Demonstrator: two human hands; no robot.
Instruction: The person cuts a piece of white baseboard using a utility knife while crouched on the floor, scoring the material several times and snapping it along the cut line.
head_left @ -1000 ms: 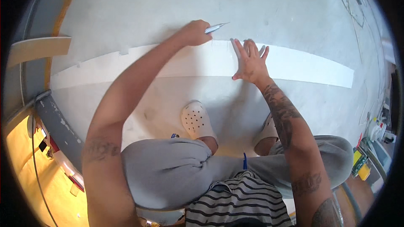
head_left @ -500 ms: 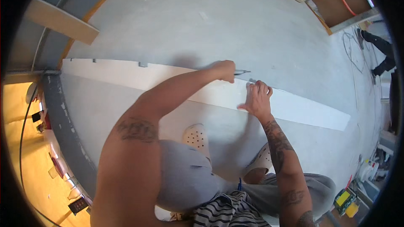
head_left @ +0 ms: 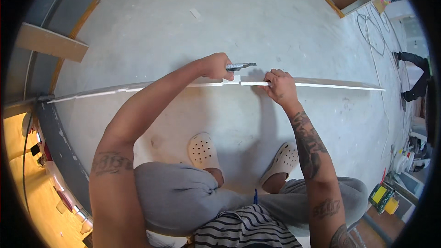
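Note:
A long, narrow strip of white board, probably plasterboard [head_left: 330, 85], stands up on edge across the floor in front of me, so mostly its thin white edge shows. My left hand [head_left: 217, 66] is closed around a utility knife [head_left: 241, 66], whose tip points right, just above the board. Beneath that hand a small notch [head_left: 231, 81] breaks the board's edge. To the right of the knife, my right hand [head_left: 280, 86] grips the board's upper edge, fingers over the far side and thumb nearer me.
Beige clogs [head_left: 202, 151] are on my feet, close behind the board. A loose board piece [head_left: 53, 41] leans at the left by the wall framing. Cables [head_left: 372, 36] lie on the floor at right, near another person's legs [head_left: 413, 76]. Tools and a yellow-green box [head_left: 380, 195] sit lower right.
The board has been tipped from lying flat up onto its edge. My left hand with the knife has shifted left and slightly up; my right hand now grips the edge instead of pressing the face.

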